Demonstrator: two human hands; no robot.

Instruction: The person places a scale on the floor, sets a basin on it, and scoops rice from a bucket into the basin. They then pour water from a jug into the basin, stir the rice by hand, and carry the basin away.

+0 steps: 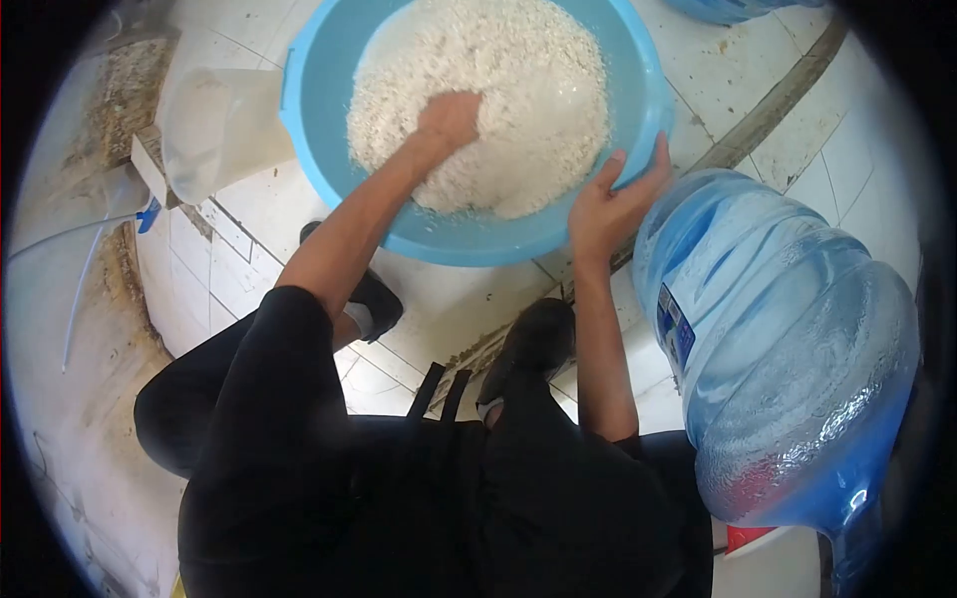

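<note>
Left hand [454, 115] is in pale crumbly material [538, 110] inside the blue basin [478, 249], fingers buried, can't tell if curled or spread; right hand [603, 214] grasps the basin's rim on its right side, thumb inward, fingers round the outside; basin sits on tiled floor [429, 299] ahead of the shoes [533, 339], big water bottle [788, 339] just beside right hand, translucent container [224, 130] left of basin

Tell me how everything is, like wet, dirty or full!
Blue basin: open, holding pale flakes
Pale flakes: loose, shiny in places, maybe wet
Left hand: partly buried in the flakes
Right hand: at the basin's rim, thumb spread
Water bottle: see-through; can't tell if capped or full
Dark shoes: worn
Tiled floor: dirty, stained
</note>
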